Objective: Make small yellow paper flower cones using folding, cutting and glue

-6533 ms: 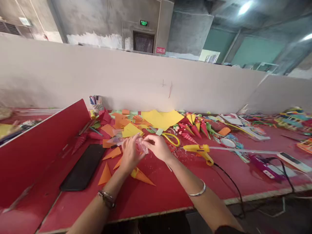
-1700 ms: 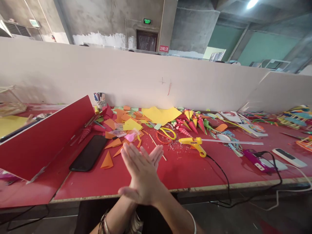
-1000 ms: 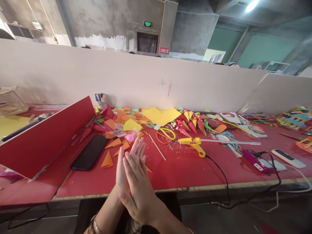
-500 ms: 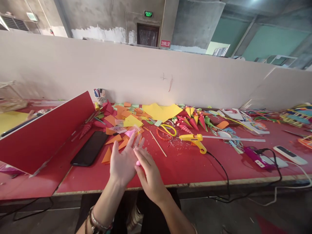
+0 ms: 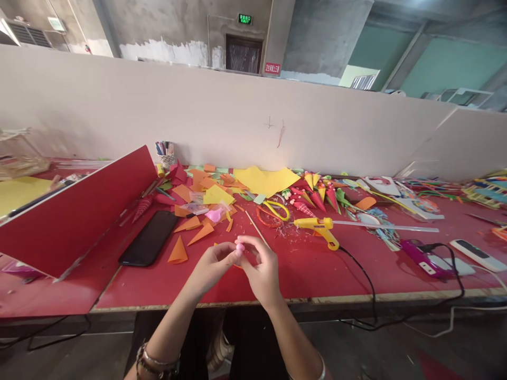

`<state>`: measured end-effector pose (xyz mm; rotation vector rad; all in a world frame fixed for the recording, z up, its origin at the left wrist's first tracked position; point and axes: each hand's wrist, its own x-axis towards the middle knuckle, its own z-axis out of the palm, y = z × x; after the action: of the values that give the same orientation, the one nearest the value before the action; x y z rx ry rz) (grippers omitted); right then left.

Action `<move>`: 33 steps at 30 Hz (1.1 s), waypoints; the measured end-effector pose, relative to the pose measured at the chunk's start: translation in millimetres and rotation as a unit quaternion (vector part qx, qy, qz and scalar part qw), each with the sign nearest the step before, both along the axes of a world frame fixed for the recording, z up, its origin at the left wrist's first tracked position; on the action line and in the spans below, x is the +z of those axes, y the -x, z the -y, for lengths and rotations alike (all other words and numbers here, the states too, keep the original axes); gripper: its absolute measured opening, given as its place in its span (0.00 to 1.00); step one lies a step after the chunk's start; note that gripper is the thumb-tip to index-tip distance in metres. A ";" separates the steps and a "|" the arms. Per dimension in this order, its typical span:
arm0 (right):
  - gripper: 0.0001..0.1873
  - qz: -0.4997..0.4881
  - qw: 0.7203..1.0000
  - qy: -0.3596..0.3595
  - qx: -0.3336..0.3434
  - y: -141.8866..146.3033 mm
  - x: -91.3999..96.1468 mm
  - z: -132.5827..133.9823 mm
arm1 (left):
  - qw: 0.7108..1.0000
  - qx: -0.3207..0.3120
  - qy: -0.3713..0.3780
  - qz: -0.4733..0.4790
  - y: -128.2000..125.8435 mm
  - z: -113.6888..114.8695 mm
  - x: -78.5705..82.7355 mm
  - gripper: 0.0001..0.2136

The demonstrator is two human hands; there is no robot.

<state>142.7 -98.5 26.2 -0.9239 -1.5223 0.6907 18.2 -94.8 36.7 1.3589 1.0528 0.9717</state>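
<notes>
A small pink ball (image 5: pixel 240 246) sits pinched between the fingertips of both hands above the red table (image 5: pixel 301 274). My left hand (image 5: pixel 214 264) closes on it from the left, my right hand (image 5: pixel 263 266) from the right. Behind them lie orange paper triangles (image 5: pixel 178 252), a thin wooden stick (image 5: pixel 253 228) and a clear bag with pink material (image 5: pixel 216 214).
A yellow glue gun (image 5: pixel 322 228) with a black cord lies to the right, yellow scissors (image 5: pixel 277 209) behind it. A black phone (image 5: pixel 149 245) lies left, beside a red divider board (image 5: pixel 75 211). Paper cones and yellow sheets (image 5: pixel 265 180) crowd the back by the wall.
The flat palms that were rubbing together have parted; now the fingertips of both hands pinch the pink ball and have moved forward over the table.
</notes>
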 end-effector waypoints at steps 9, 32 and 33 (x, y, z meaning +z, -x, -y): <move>0.17 0.131 0.985 -0.099 -0.047 -5.7 -2.9 -0.6 | 0.987 0.151 -0.046 0.019 3.6 -4.1 3.2 0.12; 0.11 0.067 0.995 -0.070 -0.010 -2.6 13.4 3.1 | 0.986 0.130 -0.038 0.100 -5.0 4.8 8.1 0.11; 0.13 0.080 0.994 -0.075 -0.011 -2.7 14.2 3.8 | 0.986 0.134 -0.049 0.081 -6.0 5.5 10.1 0.11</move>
<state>145.4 -102.4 40.4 -0.8969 -1.6789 0.4888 24.2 -100.3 46.8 1.2129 1.0941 1.3255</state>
